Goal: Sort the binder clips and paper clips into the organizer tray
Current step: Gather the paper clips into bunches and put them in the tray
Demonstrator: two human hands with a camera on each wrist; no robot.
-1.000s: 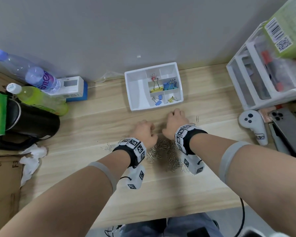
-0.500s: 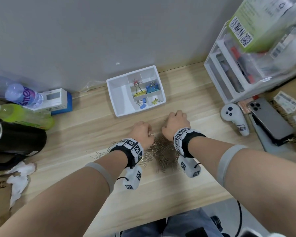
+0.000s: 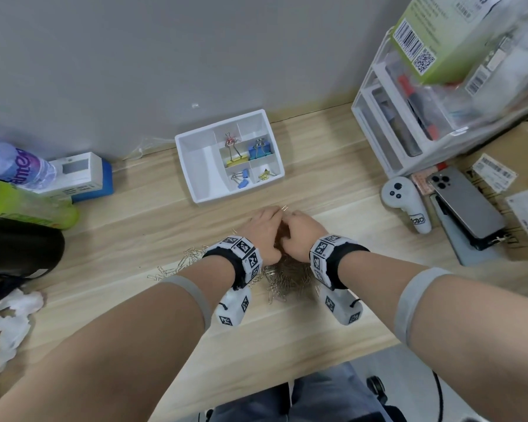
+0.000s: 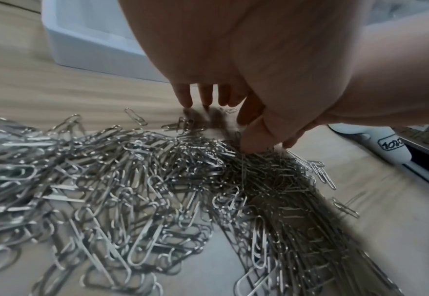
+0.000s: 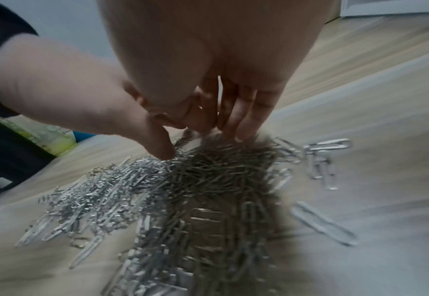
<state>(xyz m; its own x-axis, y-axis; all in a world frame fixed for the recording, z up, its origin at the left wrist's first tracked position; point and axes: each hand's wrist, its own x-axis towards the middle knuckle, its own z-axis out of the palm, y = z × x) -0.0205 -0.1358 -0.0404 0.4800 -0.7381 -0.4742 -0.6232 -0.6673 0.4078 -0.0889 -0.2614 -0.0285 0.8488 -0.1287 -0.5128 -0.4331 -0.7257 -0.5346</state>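
A heap of thin, silvery wire paper clips (image 3: 282, 278) lies tangled on the pale wood-grain table (image 3: 333, 190), its strands glinting and its edges thinning into stray loops toward 9 o'clock. The left hand (image 3: 261, 231) and the right hand (image 3: 301, 234) meet knuckle to knuckle at the heap's 12 o'clock end. Both reach down with fingers extended, tips dipped into the clips; the left thumb (image 4: 252, 140) presses into the wire, and the right fingertips (image 5: 243, 128) rake its far margin. Whether either hand has clips pinched cannot be told.

At 12 o'clock from the hands, near but apart, stands the organizer tray (image 3: 192, 172): white, smooth moulded plastic, rectangular, divided into compartments. Its right-hand cells hold binder clips (image 3: 258, 150) in yellow and blue with folded wire handles; its large left cell shows bare plastic.
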